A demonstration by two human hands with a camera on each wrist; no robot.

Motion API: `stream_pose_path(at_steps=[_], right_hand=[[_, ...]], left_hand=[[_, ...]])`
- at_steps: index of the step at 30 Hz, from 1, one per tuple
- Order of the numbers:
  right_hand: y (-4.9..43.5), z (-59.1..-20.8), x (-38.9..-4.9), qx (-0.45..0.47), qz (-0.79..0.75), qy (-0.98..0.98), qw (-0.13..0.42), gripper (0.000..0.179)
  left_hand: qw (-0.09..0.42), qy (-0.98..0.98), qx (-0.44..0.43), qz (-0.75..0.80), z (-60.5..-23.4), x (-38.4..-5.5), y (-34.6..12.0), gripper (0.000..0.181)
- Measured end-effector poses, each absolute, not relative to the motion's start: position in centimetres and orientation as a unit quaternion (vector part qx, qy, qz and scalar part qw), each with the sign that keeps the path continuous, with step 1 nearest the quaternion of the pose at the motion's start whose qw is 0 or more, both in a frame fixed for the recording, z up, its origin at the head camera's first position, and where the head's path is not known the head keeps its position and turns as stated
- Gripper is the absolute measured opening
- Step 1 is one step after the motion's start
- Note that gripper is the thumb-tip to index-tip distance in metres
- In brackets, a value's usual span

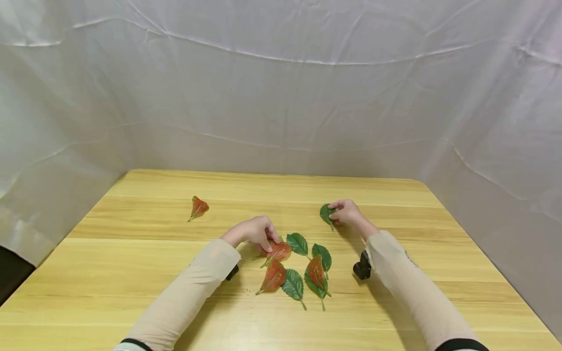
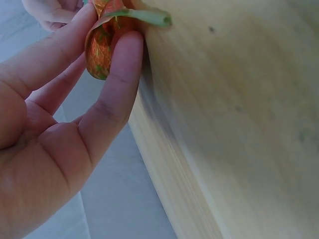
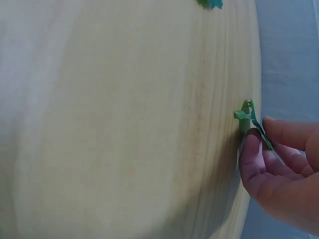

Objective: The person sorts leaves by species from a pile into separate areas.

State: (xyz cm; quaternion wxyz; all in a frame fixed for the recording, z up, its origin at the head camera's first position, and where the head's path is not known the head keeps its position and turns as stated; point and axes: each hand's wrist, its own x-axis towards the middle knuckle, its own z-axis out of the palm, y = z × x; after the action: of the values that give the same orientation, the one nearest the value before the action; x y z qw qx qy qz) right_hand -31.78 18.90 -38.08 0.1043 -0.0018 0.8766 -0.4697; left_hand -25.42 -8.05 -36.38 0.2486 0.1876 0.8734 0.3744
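Pinching a red artificial leaf (image 1: 281, 250) at the leaf ring's (image 1: 297, 243) left side with our left hand (image 1: 256, 230), we are holding a green artificial leaf (image 1: 325, 213) beyond it in our right hand (image 1: 347, 212); sideways dragging could be disturbing the neighbouring red leaf (image 1: 274, 276).

Creased pale sheeting (image 1: 281, 107); wooden table (image 1: 123, 263)

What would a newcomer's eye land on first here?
Probably the rough ring of red and green leaves near the table's middle, where the left hand pinches a red leaf. Next, the right hand pinching a green leaf beyond the ring, to its right. Then a lone red leaf, far left.
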Motion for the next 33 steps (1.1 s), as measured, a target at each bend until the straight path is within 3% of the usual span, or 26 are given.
stream_pose_path(at_steps=[25, 33], right_hand=[[19.4, -37.8, -29.2, -0.057, -0.392, 0.918, 0.031, 0.026], [19.6, -37.6, -28.0, -0.080, -0.415, 0.905, 0.051, 0.024]], left_hand=[[0.247, 0.871, 0.200, 0.375, -36.5, -25.7, -8.2, 0.019], [0.247, 0.871, 0.195, 0.377, -36.6, -25.6, -8.3, 0.019]])
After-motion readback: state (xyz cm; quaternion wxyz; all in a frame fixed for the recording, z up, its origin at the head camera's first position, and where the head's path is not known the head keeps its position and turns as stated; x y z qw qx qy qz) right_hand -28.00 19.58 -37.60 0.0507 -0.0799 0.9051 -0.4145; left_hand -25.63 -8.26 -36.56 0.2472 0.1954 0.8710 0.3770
